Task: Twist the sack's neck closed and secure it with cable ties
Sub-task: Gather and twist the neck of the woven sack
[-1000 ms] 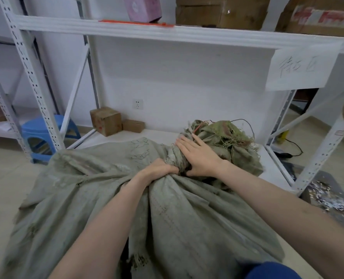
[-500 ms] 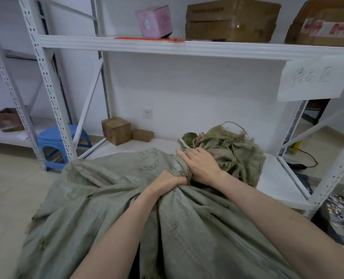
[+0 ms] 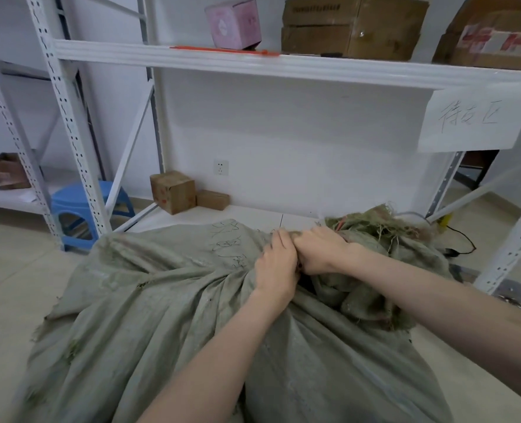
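Right hand (image 3: 320, 253) is now curled round the sack's neck (image 3: 324, 282), no longer laid flat | left hand (image 3: 276, 265) is clamped on it alongside, touching | sack's body (image 3: 161, 300) is spread below the grip, frayed mouth (image 3: 378, 230) beyond it | twisting is judged underway, 0 cable ties seen fitted

Your sack (image 3: 167, 300) is a big grey-green woven bag, wrinkled and lying on its side, with black handwriting just left of your left fingers (image 3: 279, 239). Its neck (image 3: 323, 283) is bunched under them and under your right fingers (image 3: 311, 239), which curl round it. The frayed mouth (image 3: 375, 230) flares just beyond your right fingers. An orange cable tie (image 3: 222, 50) lies flat, far above them.
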